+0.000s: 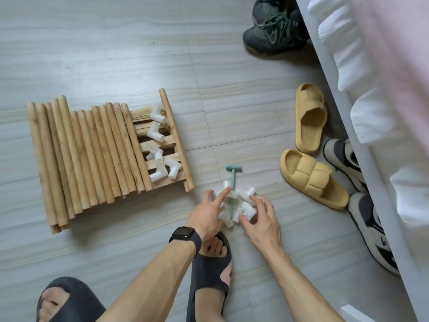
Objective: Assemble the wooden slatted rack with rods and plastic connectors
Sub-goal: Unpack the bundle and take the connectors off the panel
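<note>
A stack of wooden slatted panels (160, 141) lies on the floor at the left, with several wooden rods (88, 154) laid across it and several white plastic connectors (160, 156) on its right part. A second heap of white connectors (245, 205) lies on the floor in front of me, with a small teal plastic mallet (232, 182) on top. My left hand (206, 213) rests on the heap's left side, index finger stretched over it. My right hand (261, 217) curls its fingers round connectors on the heap's right side.
A pair of yellow slippers (311, 147) lies right of the heap. A dark boot (274, 26) and black-and-white sneakers (362, 201) sit by the white bed frame (362, 145) at the right. My feet in dark sandals (209, 270) are just below my hands.
</note>
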`<state>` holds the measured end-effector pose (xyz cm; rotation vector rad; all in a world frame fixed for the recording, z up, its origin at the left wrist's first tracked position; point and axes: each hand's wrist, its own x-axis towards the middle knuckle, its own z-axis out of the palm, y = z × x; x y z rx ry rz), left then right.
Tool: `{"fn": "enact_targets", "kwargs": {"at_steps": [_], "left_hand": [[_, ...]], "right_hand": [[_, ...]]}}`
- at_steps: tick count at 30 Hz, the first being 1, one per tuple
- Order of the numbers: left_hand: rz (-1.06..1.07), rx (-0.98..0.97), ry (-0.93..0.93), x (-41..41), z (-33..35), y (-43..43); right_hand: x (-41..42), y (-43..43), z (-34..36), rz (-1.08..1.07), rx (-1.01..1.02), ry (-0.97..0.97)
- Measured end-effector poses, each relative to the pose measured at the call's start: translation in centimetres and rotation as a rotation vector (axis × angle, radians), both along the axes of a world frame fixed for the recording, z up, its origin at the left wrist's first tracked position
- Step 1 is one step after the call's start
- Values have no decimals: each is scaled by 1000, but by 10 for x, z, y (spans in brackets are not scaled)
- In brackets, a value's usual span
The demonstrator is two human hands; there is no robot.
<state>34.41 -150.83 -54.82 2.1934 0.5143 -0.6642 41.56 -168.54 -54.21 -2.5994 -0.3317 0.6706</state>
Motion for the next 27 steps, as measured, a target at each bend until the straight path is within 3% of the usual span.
{"fn": "enact_targets", "kwargs": {"at_steps": [4,12,17,22,27], "left_hand": [[19,19,19,-3,0,1],[119,-70,34,10,1,-10],[68,-50,38,6,11,5],[-47,132,14,-11,23,33],[-73,114,59,-11,22,25]], "right_hand": [[-5,-1,1,-11,46,-41],[2,6,1,-123,56,122],[7,7,9,-25,-124,116],[19,38,23,-42,-180,-133],[67,88,23,-6,-314,-1]]}}
